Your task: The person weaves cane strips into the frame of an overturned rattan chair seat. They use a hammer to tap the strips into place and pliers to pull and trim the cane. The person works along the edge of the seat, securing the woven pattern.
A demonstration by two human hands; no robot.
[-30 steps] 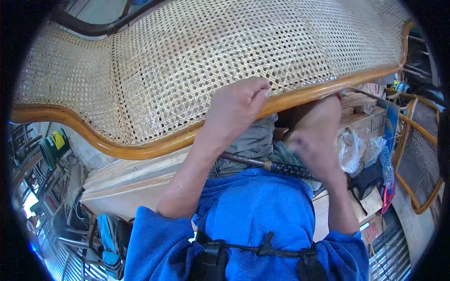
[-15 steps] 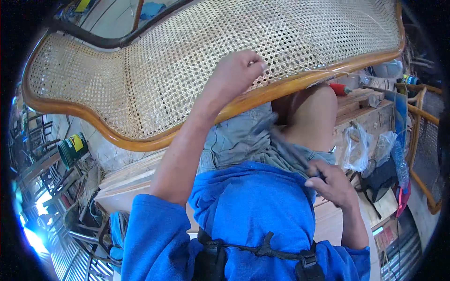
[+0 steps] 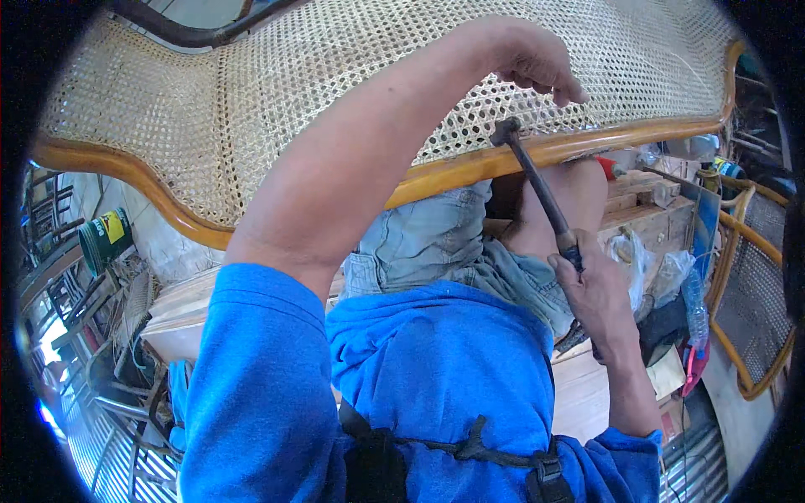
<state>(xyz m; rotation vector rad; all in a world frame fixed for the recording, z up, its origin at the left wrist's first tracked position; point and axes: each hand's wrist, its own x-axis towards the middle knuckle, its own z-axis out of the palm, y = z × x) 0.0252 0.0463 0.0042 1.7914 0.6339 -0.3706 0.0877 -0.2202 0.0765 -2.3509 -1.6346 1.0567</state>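
A wood-framed cane panel (image 3: pixel 335 92) lies across my lap, its woven mesh bordered by a varnished curved frame rail (image 3: pixel 453 168). Above the mesh, near the rail, my left hand (image 3: pixel 537 63) is bent down at the wrist with its fingers curled; whatever is in them is hidden. My right hand (image 3: pixel 597 289) grips a hammer (image 3: pixel 541 189) by the lower end of its dark handle. The hammer's head is raised over the near rail, to the left of that hand and below my left fingers.
Beside my right knee stands a rough wooden bench (image 3: pixel 646 214) with a red-capped tube (image 3: pixel 608 168) and clear plastic bags (image 3: pixel 671 277) about it. Another cane-filled frame (image 3: pixel 759 260) leans at the right. A green can (image 3: pixel 105 239) sits at the left among chair frames.
My left hand has moved right along the panel. My right hand has risen, bringing the hammer up from over my lap to the frame rail. The view has shifted slightly.
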